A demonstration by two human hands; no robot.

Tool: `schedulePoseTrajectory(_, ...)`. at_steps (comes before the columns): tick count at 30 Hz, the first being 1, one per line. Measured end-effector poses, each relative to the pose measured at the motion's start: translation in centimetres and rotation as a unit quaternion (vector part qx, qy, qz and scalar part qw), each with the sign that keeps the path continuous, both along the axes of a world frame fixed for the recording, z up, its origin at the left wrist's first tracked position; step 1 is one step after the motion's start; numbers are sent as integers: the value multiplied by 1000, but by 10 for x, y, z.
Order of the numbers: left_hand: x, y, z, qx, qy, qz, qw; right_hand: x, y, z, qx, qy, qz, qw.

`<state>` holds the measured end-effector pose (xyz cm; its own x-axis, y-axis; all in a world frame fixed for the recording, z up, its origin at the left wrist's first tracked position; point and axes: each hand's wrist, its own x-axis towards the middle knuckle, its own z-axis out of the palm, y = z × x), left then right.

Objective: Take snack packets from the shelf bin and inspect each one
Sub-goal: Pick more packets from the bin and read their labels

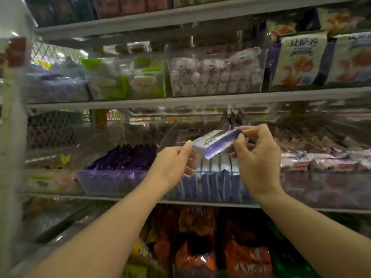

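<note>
Centrally, on the middle shelf [140, 101], a clear bin [218, 173] holds a row of purple-and-white packets [215, 163] standing on edge. The bin to its left [112, 184] is packed with darker purple packets [128, 155]. The bin to its right [325, 189] holds pink-and-white packets [313, 163] lying in a loose heap. One shelf up, a clear bin [160, 93] carries green-and-white packets [128, 79], and the next [261, 85] carries small pink-and-white ones [216, 73]. Large white bags [299, 61] stand beside them at the right. Orange bags [196, 247] fill the bottom shelf.

One packet [216, 144], purple and white, is out of the middle bin and held just above its row, tilted with the right end higher. The left grip [172, 163] pinches the lower left end, thumb on top and fingers beneath. The right grip [259, 157] pinches the upper right end between thumb and forefinger, its other fingers curled in below.

The print on the held packet is too blurred to read. The left fingers under it are mostly hidden. Both wrists cover parts of the middle bin's front. The far left of the shelving is smeared, so its contents cannot be told.
</note>
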<state>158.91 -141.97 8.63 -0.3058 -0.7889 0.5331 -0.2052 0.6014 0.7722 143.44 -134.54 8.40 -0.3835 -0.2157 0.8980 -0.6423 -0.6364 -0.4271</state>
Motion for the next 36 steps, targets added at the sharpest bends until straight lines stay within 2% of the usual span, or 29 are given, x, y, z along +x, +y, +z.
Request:
schedulePoseTrajectory(3, 3, 23, -24, 180, 107, -114, 971, 18, 11, -36, 26, -23, 71, 997)
schedulePoseTrajectory(5, 9, 32, -42, 223, 181, -178, 941, 29, 17, -60, 51, -8, 104, 993)
schedulePoseTrajectory(7, 17, 38, -58, 227, 217, -193, 930, 34, 21, -82, 84, 24, 135, 987)
schedulePoseTrajectory(9, 26, 41, -71, 209, 213, -165, 940, 37, 24, -98, 130, 36, 180, 974)
schedulePoseTrajectory(13, 47, 40, -99, 160, 164, -164, 960, 33, 20, -117, 216, -15, 215, 952)
schedulePoseTrajectory(15, 51, 39, -116, 121, 112, -156, 974, 35, 14, -124, 265, -73, 288, 917)
schedulePoseTrajectory(18, 46, 39, -142, 90, 57, -143, 984, 38, 8, -135, 283, -159, 393, 860)
schedulePoseTrajectory(25, 37, 26, -180, 120, 51, -121, 984, 32, -7, -170, 304, -230, 418, 824)
schedulePoseTrajectory(28, 38, 23, -182, 196, 125, -127, 964, 28, -8, -181, 331, -238, 416, 813)
schedulePoseTrajectory(30, 40, 21, -183, 235, 167, -123, 950, 29, -6, -187, 358, -230, 431, 796)
schedulePoseTrajectory(33, 44, 23, -187, 256, 174, -128, 942, 33, -2, -196, 410, -201, 448, 768)
schedulePoseTrajectory(36, 48, 26, -191, 268, 169, -135, 939, 32, 1, -202, 431, -168, 450, 764)
